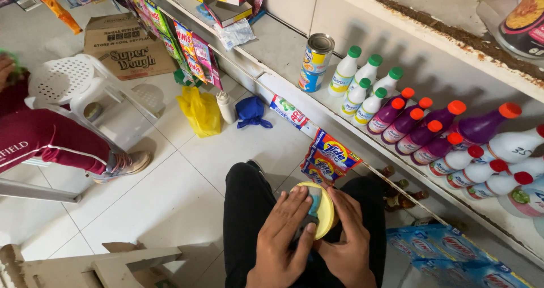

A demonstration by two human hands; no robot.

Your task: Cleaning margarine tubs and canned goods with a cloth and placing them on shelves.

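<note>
Yellow disc (325,210): a round, flat yellow thing held over the lap, between both hands, partly hidden by the fingers.
Dark item (304,227): a small dark thing pressed against the disc's face under the left thumb; what it is cannot be told.
Left hand (281,231): fingers curled over the disc's near edge, thumb pinching the dark item against it.
Right hand (344,237): cupped around the disc's right rim, fingers closed on it from behind.
Lap: black trousers (245,208), the person seated above a white tiled floor (170,191).
Shelf (283,44): white, running along the right, just beside the knees.
On the shelf: a tin can (315,61), white bottles with green caps (362,87), purple bottles with orange caps (422,126), white bottles with red caps (498,157).
Shelf edge: sachet strips (328,157) hang down, near the hands.
Floor: a yellow bag (199,111), a blue bag (251,112), a cardboard box (127,47), all well apart from the hands.
Left side: another person's leg in maroon trousers (51,138), beside a white plastic chair (85,89).
</note>
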